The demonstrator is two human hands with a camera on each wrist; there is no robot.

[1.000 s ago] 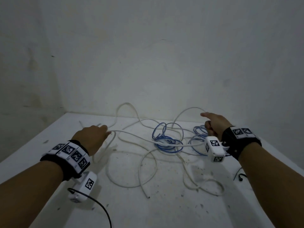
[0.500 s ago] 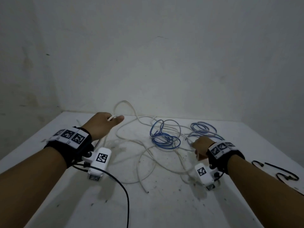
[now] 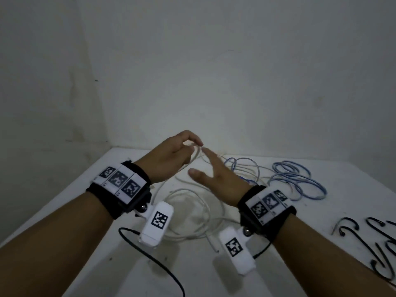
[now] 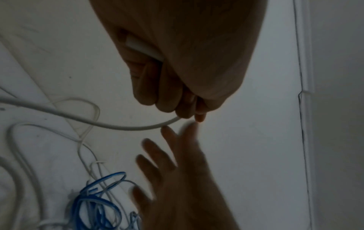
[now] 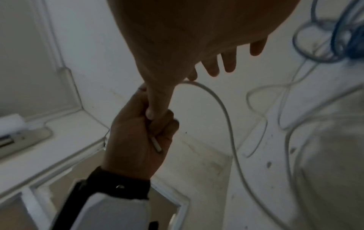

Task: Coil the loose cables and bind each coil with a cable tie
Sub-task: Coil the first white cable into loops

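My left hand [image 3: 191,146] is raised above the white table [image 3: 102,211] and grips one end of the white cable [image 3: 194,213]. In the left wrist view its curled fingers [image 4: 167,96] close round the white cable [image 4: 122,126], and the cable's tip shows in the palm. My right hand [image 3: 199,162] reaches toward it with straight, spread fingers [image 4: 157,149], tips close to the left fingertips. The rest of the white cable lies in loose loops below both wrists. A blue cable [image 3: 300,181] lies tangled at the right, also in the right wrist view [image 5: 344,31].
Several black cable ties [image 3: 364,239] lie near the table's right edge. A thin black lead [image 3: 154,260] trails from the left wrist camera across the front. Bare walls [image 3: 214,82] close the table's back and left sides.
Both hands have come together at the middle. The left hand lifted the white cable end up and rightward. The right hand left the table beside the blue cable and opened toward the left hand.
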